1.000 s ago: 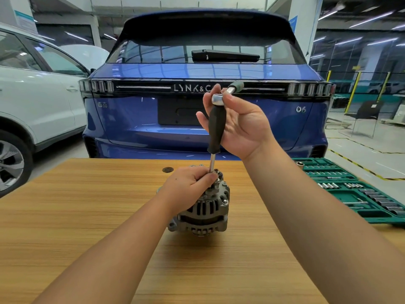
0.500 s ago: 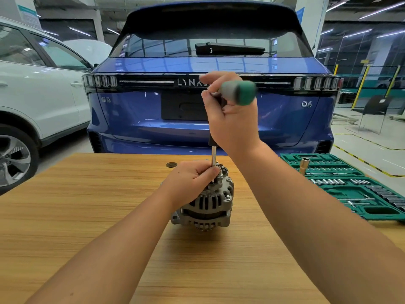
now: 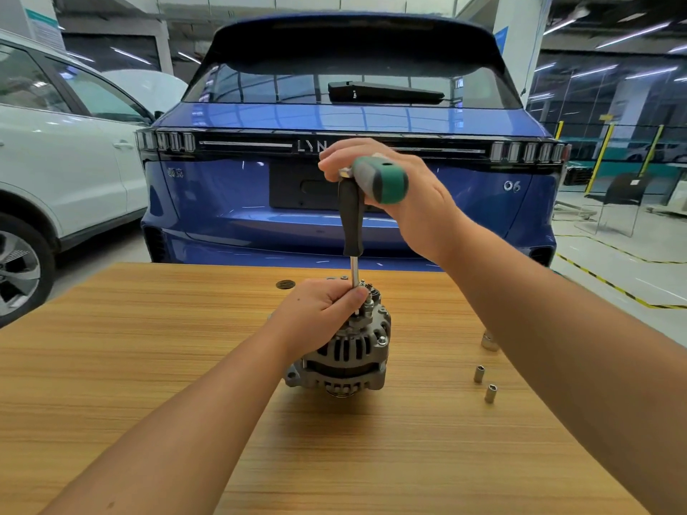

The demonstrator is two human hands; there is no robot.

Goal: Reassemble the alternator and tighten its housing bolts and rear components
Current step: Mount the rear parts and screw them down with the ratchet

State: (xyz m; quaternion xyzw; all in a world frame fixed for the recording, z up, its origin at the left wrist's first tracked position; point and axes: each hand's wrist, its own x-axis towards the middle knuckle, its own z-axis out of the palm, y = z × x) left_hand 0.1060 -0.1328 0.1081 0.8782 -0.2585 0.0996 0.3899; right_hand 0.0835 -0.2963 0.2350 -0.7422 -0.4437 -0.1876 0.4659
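Change: ratchet handle (image 3: pixel 379 180) has swung since the frame a second ago. Then it pointed away toward the blue car (image 3: pixel 353 117); now its green end faces the camera, right of the vertical driver.
Meaning: judged as one tightening stroke on a rear fastener of the alternator (image 3: pixel 347 351); how tight it is cannot be told.
Right hand (image 3: pixel 405 195): upper centre of frame, fingers wrapped round the ratchet handle and the top of the extension driver (image 3: pixel 351 217).
Left hand (image 3: pixel 323 310): centre of frame, curled round the lower steel shank of the driver where it meets the alternator's top, steadying it.
Alternator position: centre of frame, standing on the wooden table (image 3: pixel 148 366), directly under the driver.
Alternator axis: long axis near vertical, tilted slightly right at the top; rear end with studs and nuts points up, the other end sits on the table.
Driver axis: near vertical, in line with the alternator's axis; tip hidden by the left hand.
Loose parts: three small sockets (image 3: pixel 479 373) stand on the table at right of frame, well apart from the alternator.
Background: white car (image 3: pixel 63 169) at upper left.
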